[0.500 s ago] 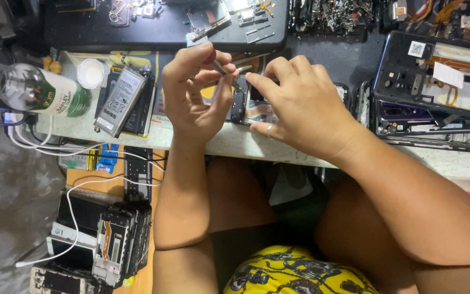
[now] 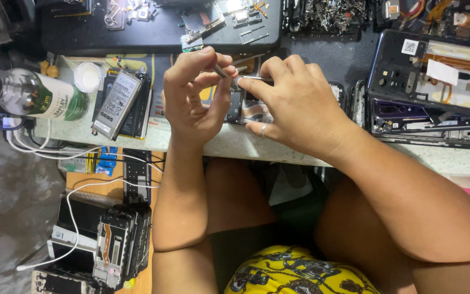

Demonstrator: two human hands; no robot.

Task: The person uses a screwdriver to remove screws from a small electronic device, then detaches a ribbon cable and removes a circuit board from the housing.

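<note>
Both hands are up over the opened phone (image 2: 248,109), which lies at the near edge of the pale bench (image 2: 278,149) in the middle of the frame, mostly hidden under the fingers. The left hand (image 2: 194,95) has thumb and forefinger pinched tight on a slim metal tool (image 2: 223,71) — tweezers or a fine driver, I cannot tell which — its tip angled down toward the top of the phone. The right hand (image 2: 295,103) curls over the phone's upper edge, fingertips closed on the frame to steady it, ring finger resting on the bench. It looks like fine work inside the handset, a small part being picked or seated; the next move would call for a steady tip and the phone kept from sliding. Clutter crowds in: a loose phone battery (image 2: 116,103) and a white cap (image 2: 89,76) at upper left, a clear bottle with a green label (image 2: 31,95) lying on its side at the far left, a stripped phone chassis (image 2: 431,87) at upper right, white cables (image 2: 77,155) trailing off the bench edge, and a stack of dismantled phones (image 2: 118,242) at lower left.
</note>
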